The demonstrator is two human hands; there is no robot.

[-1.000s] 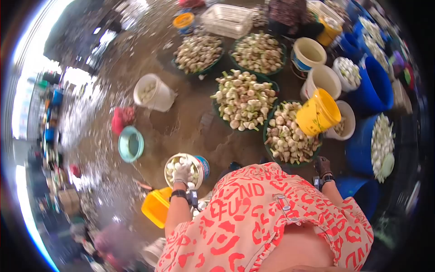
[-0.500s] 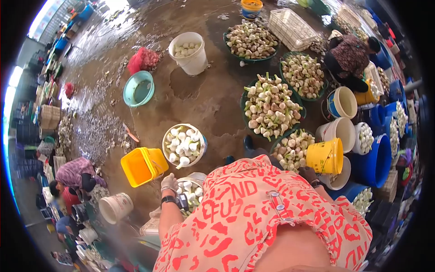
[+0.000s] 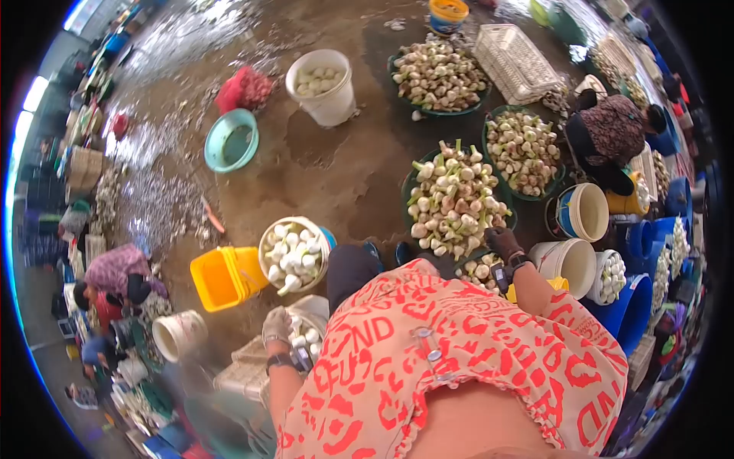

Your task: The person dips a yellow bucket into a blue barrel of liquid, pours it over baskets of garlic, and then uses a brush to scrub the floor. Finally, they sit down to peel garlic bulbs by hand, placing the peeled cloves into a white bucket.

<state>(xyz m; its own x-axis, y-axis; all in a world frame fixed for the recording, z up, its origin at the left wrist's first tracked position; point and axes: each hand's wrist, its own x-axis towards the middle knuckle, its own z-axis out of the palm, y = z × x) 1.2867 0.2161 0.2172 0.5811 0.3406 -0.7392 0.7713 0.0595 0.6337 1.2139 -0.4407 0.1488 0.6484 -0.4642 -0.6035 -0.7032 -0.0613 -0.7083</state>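
Observation:
My left hand [image 3: 277,325], in a pale glove, is curled beside a bucket of white garlic bulbs [image 3: 307,336]. Whatever its fingers hold is hidden. My right hand [image 3: 502,242], in a dark glove, reaches with fingers apart to the edge of a large heap of garlic [image 3: 457,200] with green stems. Below it, more garlic [image 3: 482,271] shows in a basin, partly covered by my forearm. A yellow bucket [image 3: 541,288] is mostly hidden behind that arm. Another white bucket [image 3: 295,256], full of trimmed garlic, stands in front of my left hand.
An orange-yellow square bucket [image 3: 226,278] lies tilted at left. A turquoise basin [image 3: 232,141], a red net bag [image 3: 243,89] and a white bucket [image 3: 321,88] stand ahead on wet floor. Buckets and a blue barrel [image 3: 628,310] crowd the right, where a person [image 3: 608,134] bends.
My right hand has moved forward from beside the yellow bucket to the garlic heap. My left hand has shifted slightly back and left. The yellow bucket now shows lower, behind my arm.

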